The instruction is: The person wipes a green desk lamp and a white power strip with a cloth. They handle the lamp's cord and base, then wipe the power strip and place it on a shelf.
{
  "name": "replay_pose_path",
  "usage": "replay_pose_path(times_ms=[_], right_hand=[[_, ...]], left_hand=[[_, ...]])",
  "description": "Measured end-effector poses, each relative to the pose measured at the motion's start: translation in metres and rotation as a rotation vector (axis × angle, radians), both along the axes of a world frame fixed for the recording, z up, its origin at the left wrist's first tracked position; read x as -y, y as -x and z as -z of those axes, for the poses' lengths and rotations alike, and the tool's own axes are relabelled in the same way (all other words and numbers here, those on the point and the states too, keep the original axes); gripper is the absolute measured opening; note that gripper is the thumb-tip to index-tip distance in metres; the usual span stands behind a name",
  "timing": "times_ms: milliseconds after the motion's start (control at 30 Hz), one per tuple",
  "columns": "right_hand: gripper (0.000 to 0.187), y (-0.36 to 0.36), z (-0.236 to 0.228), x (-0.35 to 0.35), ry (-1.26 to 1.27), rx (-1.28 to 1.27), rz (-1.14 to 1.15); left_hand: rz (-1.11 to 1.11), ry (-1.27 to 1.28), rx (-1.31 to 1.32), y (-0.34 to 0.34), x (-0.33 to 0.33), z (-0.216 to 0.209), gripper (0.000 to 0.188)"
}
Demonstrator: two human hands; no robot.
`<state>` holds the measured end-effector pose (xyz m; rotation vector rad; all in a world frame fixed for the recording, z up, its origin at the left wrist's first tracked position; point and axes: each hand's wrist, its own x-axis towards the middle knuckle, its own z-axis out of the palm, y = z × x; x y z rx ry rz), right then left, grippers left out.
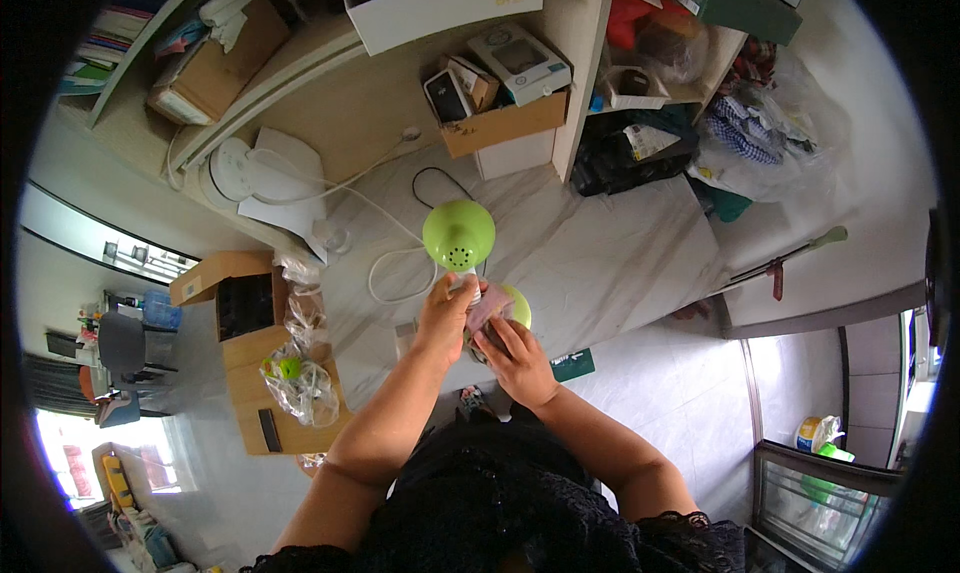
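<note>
A green desk lamp (459, 231) stands on the marbled table (610, 263), its rounded shade with small vent holes turned up toward me. My left hand (440, 323) is closed around the pale neck just below the shade. Pressed against the lamp beside the neck is a pinkish cloth (491, 307), which my right hand (521, 362) holds under its fingers. Part of the round green lamp base (520, 309) shows past the cloth; the rest is hidden by the cloth and my hands.
A white cord (375, 273) curls left of the lamp. Behind it, an open cardboard box (500, 123) holds small boxes. A white round-based device (232, 173) stands back left. At left, a plastic bag (305, 388) and a dark phone-like slab (269, 430) lie on a wooden surface.
</note>
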<state>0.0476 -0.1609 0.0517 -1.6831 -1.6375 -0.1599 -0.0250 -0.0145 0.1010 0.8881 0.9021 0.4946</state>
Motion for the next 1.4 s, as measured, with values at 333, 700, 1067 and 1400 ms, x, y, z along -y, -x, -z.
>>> replay_pose_path(times_ms=[333,700,1067,1400], right_hand=[[0.05,-0.036,0.019,0.04,0.143,-0.335,0.162],[0.053,-0.046,0.025,0.003,0.175,-0.006,0.099],[0.058,-0.079,-0.032,-0.001,0.083,-0.203,0.183],[0.043,-0.126,0.001,-0.031,0.415,0.014,-0.03]], left_hand=[[0.014,-0.285,-0.155,-0.002,0.014,-0.001,0.043],[-0.078,-0.335,0.083,0.013,0.033,-0.042,0.026],[-0.073,-0.385,0.058,0.031,0.024,-0.062,0.022],[0.055,-0.509,0.092,0.025,0.008,-0.075,0.022]])
